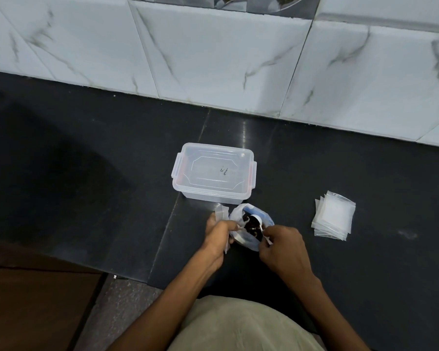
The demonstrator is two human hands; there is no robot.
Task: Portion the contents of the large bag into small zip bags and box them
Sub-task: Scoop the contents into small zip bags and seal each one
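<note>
The large bag (260, 216), clear plastic with dark contents, stands open on the black counter just in front of the box. My left hand (217, 235) grips its left rim together with a small zip bag (220, 211) that sticks up past my fingers. My right hand (283, 245) pinches the handle of a white plastic spoon (257, 220), whose bowl sits inside the large bag over the dark contents. A clear plastic box (213, 173) with its lid on and side clips stands behind the bag.
A stack of several empty small zip bags (333, 215) lies on the counter (86, 160) to the right. A white marble-tiled wall (213, 59) rises behind the counter. A brown wooden surface (36, 300) lies at the lower left, below the counter edge.
</note>
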